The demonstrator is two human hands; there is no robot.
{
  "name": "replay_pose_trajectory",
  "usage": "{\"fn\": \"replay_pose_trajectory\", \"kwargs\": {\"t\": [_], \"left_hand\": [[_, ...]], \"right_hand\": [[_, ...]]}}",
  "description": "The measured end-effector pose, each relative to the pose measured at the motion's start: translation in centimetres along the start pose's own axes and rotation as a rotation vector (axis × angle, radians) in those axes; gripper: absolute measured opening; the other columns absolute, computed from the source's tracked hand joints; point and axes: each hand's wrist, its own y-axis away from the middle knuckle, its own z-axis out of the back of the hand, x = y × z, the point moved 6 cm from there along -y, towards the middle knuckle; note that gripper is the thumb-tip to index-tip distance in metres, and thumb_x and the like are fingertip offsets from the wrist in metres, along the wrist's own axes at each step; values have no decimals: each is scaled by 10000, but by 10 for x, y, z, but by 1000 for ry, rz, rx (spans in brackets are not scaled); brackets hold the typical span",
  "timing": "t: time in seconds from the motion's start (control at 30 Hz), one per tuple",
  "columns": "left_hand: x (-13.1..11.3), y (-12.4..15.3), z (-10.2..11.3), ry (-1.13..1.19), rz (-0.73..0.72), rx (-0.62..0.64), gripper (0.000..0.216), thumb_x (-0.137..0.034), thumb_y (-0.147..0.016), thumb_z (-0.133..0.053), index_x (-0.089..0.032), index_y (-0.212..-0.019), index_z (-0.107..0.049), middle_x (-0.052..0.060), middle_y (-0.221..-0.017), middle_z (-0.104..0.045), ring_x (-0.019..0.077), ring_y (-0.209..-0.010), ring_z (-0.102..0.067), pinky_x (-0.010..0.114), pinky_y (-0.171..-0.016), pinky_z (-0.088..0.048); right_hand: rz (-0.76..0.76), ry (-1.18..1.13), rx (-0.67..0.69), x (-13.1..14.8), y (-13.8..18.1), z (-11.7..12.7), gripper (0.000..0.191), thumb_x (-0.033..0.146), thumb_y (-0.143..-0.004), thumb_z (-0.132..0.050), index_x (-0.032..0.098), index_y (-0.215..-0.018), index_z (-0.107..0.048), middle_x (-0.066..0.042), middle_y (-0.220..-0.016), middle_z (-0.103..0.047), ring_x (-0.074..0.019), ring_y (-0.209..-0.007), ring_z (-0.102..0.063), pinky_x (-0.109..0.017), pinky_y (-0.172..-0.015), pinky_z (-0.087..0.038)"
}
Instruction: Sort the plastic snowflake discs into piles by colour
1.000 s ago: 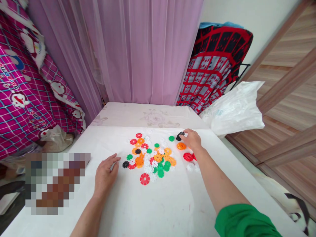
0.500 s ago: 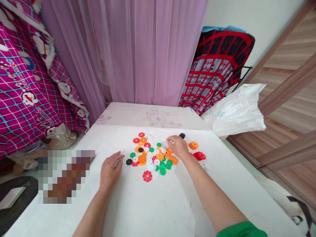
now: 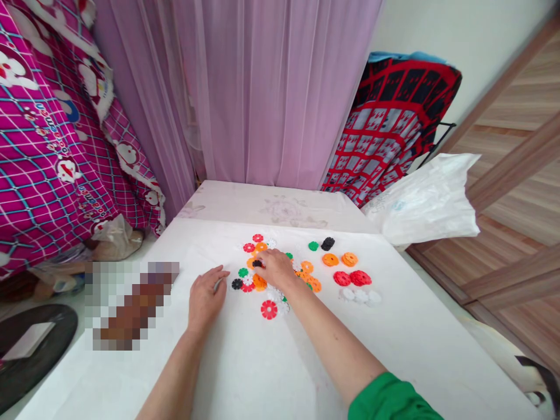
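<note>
A mixed pile of small notched plastic discs, like snowflake building discs, lies on the white table; an orange disc (image 3: 315,284) and a large red disc (image 3: 268,310) are among them. My right hand (image 3: 280,269) reaches over the pile, its fingertips closed at a black disc (image 3: 257,263). That hand and forearm hide part of the pile. Left of the pile, my left hand (image 3: 207,294) rests on the table, fingers loosely bent and apart, holding nothing. Another black disc (image 3: 237,284) is close to its fingertips.
Right of the pile lie colour groups: black discs (image 3: 328,244), a green disc (image 3: 313,246), orange discs (image 3: 330,260), red discs (image 3: 360,277) and white discs (image 3: 361,296). A white plastic bag (image 3: 429,201) stands beyond the table's right edge. A blurred-out item (image 3: 135,306) is at left.
My right hand has moved left from beside the black discs at right to the black disc in the pile. A green disc beside those black discs is now uncovered. The view has shifted slightly.
</note>
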Motion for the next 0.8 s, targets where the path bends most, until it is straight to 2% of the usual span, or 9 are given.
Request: {"fn": "replay_pose_trajectory", "kwargs": {"t": [0.23, 0.33, 0.43, 0.53, 0.8], "left_hand": [[-1, 1, -1, -12, -14, 0, 308, -319, -845, -440, -275, -971, -718, 47, -1200, -690, 268, -1137, -623, 548, -1054, -389], [-1, 1, 0, -15, -11, -6, 306, -326, -847, -442, -278, -968, -719, 42, -1194, -693, 265, -1131, -627, 541, -1055, -392], [0, 0, 0, -17, -15, -7, 306, -334, -844, -445, -277, -962, -722, 40, -1185, -698, 262, -1126, -631, 528, -1058, -397], [1, 0, 0, -21, -24, -3, 311, -341, -843, -443, -277, -964, -723, 43, -1187, -697, 261, -1118, -635, 521, -1061, -396], [3, -1, 0, -44, -47, 9, 323, -356, -838, -437, -279, -969, -723, 53, -1191, -694, 270, -1117, -636, 527, -1047, -407]], "right_hand": [[-31, 17, 39, 3, -1, -3, 211, 257, -839, -530, 231, -983, -681, -59, -993, -700, -213, -929, -604, -300, -769, -416], [-51, -14, -2, -1, 0, -1, 209, 263, -841, -531, 237, -993, -670, -48, -996, -701, -205, -931, -604, -295, -784, -416], [-97, -61, -56, -17, 5, 7, 224, 298, -835, -560, 242, -1034, -647, -38, -1019, -699, -196, -963, -601, -284, -811, -417], [-170, -96, -107, -51, 13, 20, 227, 295, -815, -592, 239, -1031, -637, -27, -1041, -701, -192, -990, -603, -278, -824, -421], [-451, -19, -273, -177, 44, 68, 209, 290, -797, -592, 235, -996, -628, -23, -1024, -705, -187, -921, -628, -281, -755, -438]]}}
